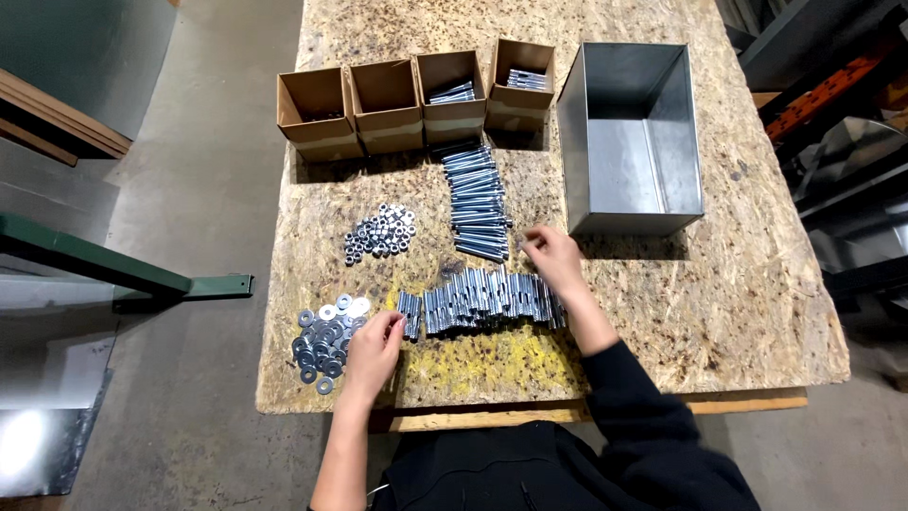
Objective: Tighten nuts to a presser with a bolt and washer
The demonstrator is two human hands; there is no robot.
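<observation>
L hand (372, 352) rests at left end of the near bolt row (482, 298), fingers curled, tips touching the end bolts; washer pile (324, 339) just beside. R hand (553, 257) above row's right end, fingertips pinched by the far bolt stack (478, 201); what they hold, can't tell.

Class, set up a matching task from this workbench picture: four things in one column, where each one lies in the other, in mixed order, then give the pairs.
Things
1. washers
2. nuts
3. metal bin
4. cardboard boxes

Places
A. in a row along the far edge of the table
B. in a pile by the left hand
C. at the far right of the table, beyond the right hand
D. in a pile mid-table, left of the column of bolts

Pairs: 1-B, 2-D, 3-C, 4-A
</observation>
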